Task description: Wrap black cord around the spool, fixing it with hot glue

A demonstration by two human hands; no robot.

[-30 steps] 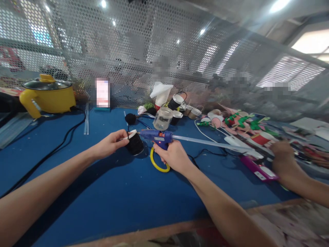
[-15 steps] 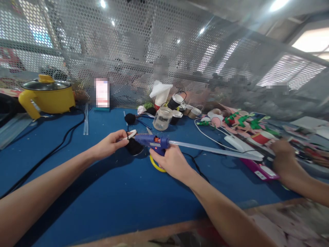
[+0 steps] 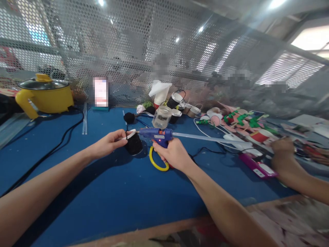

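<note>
My left hand (image 3: 114, 142) is closed, its thumb and fingers pinching the white rim of a small black cup (image 3: 134, 144) that tilts over the table. A thin black cord rises beside the fingers. My right hand (image 3: 174, 152) grips a blue glue gun (image 3: 155, 133), with a red light showing on its body. The nozzle points left and meets or nearly meets the cup's white rim. From the gun's back a long clear glue stick (image 3: 200, 137) sticks out to the right. Yellow scissors handles (image 3: 155, 161) show under my right hand; whether its fingers hold them cannot be made out.
Behind stand a clear jar (image 3: 161, 117), more black cups (image 3: 175, 100) and a black ball (image 3: 129, 118). A yellow electric pot (image 3: 46, 97) and a lit phone (image 3: 100, 92) are leftward. At right lie a purple power strip (image 3: 257, 166), paper pieces and another person's hand (image 3: 284, 151).
My right hand and the glue gun have shifted slightly right, uncovering more of the black cup and the yellow handles. The left hand keeps its hold on the cup.
</note>
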